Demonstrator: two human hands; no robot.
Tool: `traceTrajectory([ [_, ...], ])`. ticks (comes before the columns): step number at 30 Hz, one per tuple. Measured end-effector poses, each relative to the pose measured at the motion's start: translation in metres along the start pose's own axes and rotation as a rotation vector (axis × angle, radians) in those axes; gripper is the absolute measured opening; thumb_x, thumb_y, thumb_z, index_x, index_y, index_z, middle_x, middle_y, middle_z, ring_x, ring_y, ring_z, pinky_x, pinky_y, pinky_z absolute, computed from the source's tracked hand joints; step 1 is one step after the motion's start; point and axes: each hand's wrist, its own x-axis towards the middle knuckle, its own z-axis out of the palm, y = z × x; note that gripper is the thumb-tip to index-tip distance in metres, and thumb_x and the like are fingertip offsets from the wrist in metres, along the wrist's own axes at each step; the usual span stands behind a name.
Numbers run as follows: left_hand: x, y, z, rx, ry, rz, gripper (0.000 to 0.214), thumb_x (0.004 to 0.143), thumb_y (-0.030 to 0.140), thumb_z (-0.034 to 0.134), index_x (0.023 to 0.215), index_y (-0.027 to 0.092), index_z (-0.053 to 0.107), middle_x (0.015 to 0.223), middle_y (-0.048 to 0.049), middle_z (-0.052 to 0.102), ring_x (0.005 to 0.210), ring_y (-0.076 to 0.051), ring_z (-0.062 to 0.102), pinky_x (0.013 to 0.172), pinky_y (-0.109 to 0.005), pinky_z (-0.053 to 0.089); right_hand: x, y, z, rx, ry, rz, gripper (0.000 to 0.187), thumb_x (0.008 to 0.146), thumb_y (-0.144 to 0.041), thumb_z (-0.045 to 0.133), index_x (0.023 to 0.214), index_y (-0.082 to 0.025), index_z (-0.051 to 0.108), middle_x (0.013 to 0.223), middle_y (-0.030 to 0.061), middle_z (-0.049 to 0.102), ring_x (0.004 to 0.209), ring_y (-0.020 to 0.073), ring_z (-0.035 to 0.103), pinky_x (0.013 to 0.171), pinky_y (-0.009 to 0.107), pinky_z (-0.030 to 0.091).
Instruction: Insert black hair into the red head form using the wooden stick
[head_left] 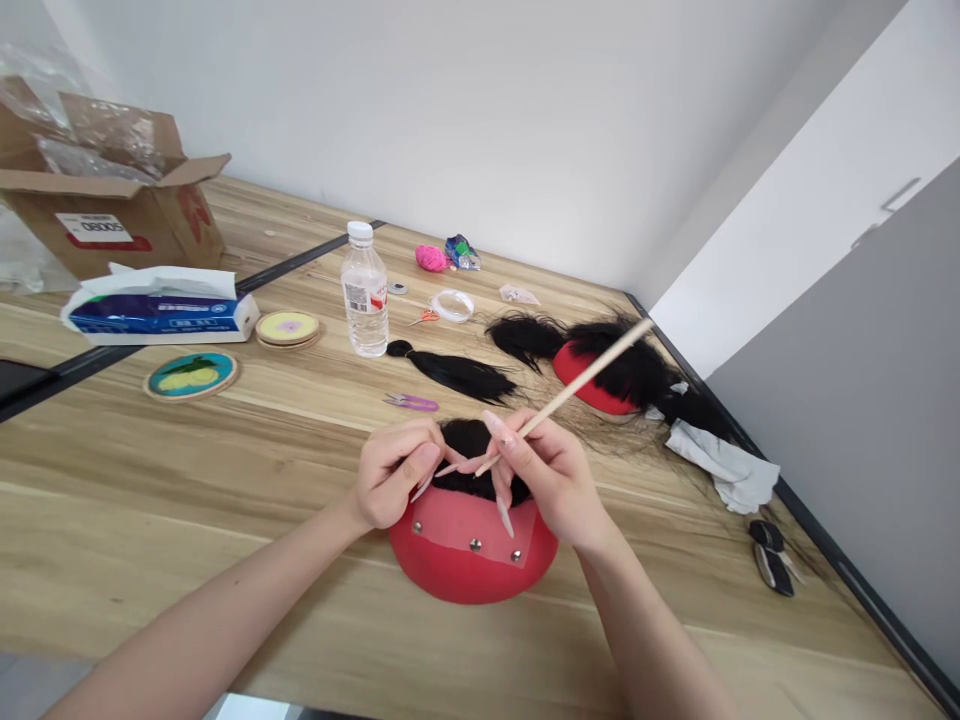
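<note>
A red dome-shaped form point(469, 585) stands on the table in front of me, with a pale translucent sheet point(450, 520) held to it by several metal pins. Black hair point(466, 440) covers its far side. My right hand point(551, 475) pinches a thin wooden stick point(581, 380) like a pen, its lower tip at the hair near the sheet's far edge. Beside it on the left, my left hand point(401, 470) is closed at the hair, thumb and fingers pinched together. Whatever the left fingers hold is too fine to make out.
Past the hands lie purple thread snips point(411, 402), a black hair bundle point(457, 372) and a water bottle point(365, 300). A second red form point(592, 385) with black hair is at right, near a white cloth point(724, 465). Embroidery hoops point(191, 377), a tissue pack point(161, 310) and a cardboard box point(135, 215) are left.
</note>
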Motion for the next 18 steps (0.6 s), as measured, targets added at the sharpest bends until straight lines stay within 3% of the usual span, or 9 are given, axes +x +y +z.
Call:
traceTrajectory([
  [6,0.000,-0.005,0.000,0.052,0.073,-0.043,0.044,0.100,0.029,0.047,0.058,0.016,0.046,0.056,0.0003,0.045,0.052,-0.011,0.044,0.052,-0.026,0.036,0.000,0.015,0.005,-0.153,-0.003,0.025,0.038,0.089,-0.057,0.060,0.076,-0.021,0.060,0.051,-0.0064,0.051,0.038,0.0077,0.041,0.044,0.023,0.045],
  [12,-0.001,-0.011,0.001,0.071,0.117,-0.045,0.045,0.101,0.027,0.046,0.057,0.016,0.045,0.054,0.0007,0.043,0.051,-0.011,0.041,0.051,-0.027,0.034,0.000,0.019,0.004,-0.375,-0.035,-0.063,0.035,0.095,-0.049,0.055,0.079,-0.020,0.062,0.068,-0.0007,0.060,0.060,0.0120,0.056,0.061,0.024,0.049],
  [18,-0.004,-0.013,0.001,0.104,0.125,-0.010,0.041,0.100,0.026,0.046,0.060,0.016,0.048,0.057,0.0001,0.045,0.054,-0.012,0.043,0.052,-0.028,0.035,0.000,0.018,0.007,-0.404,-0.064,-0.125,0.024,0.096,-0.036,0.056,0.078,-0.020,0.060,0.078,0.0006,0.066,0.073,0.0143,0.062,0.073,0.025,0.051],
])
